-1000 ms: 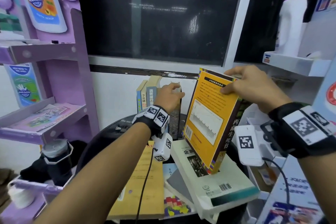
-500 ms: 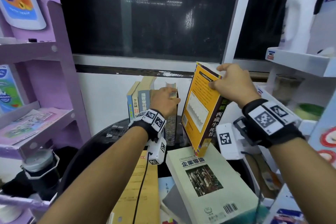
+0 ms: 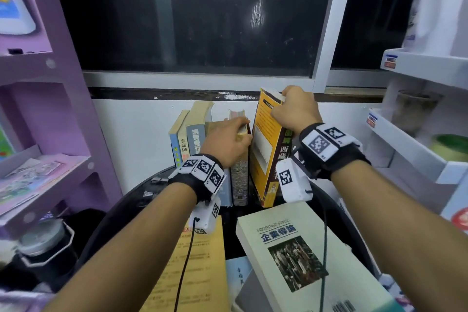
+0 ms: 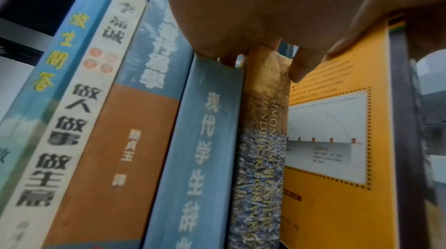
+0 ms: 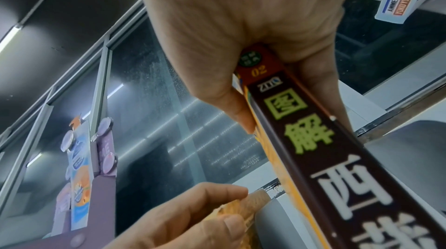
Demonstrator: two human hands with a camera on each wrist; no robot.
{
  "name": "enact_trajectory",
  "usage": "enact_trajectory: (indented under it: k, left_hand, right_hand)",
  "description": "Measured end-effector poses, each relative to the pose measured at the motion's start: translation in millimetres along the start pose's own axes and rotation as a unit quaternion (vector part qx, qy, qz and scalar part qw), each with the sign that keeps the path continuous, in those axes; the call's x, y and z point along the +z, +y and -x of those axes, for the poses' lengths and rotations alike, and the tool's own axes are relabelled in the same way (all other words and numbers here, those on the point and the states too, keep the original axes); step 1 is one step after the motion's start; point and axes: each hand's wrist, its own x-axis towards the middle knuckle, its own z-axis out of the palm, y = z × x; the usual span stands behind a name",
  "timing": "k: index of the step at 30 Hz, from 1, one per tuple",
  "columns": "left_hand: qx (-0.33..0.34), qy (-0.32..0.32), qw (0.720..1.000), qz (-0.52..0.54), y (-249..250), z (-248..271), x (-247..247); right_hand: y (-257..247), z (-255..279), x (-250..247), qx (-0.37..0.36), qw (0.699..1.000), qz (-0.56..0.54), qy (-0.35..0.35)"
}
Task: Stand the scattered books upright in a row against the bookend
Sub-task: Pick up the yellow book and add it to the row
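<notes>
Several books stand upright in a row at the back of a black round table. My left hand pinches the top of the rightmost one, a mottled-spine book, thumb on its right side. My right hand grips the top of a yellow book with a dark brown spine, which stands nearly upright just right of the mottled book. Its yellow cover faces the row and its spine faces me. No bookend shows in any view.
A pale green book, a tan book and a small blue one lie flat at the table's front. A purple shelf stands left, white shelves right, a dark window behind.
My right hand carried the yellow book from tilted above the flat pile back and left, and it now stands almost upright beside the row. My left hand stayed on the row's end.
</notes>
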Motion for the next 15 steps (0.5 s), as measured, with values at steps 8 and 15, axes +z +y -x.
enact_trajectory:
  k: [8, 15]
  left_hand:
    - [0.019, -0.008, 1.000, -0.008, -8, -2, 4]
    - [0.027, -0.029, 0.999, -0.006, -9, -2, 3]
  right_hand:
    - [-2, -7, 26, 0.025, 1.000, -0.012, -0.002]
    - [-6, -5, 47, 0.026, 0.999, -0.007, -0.018]
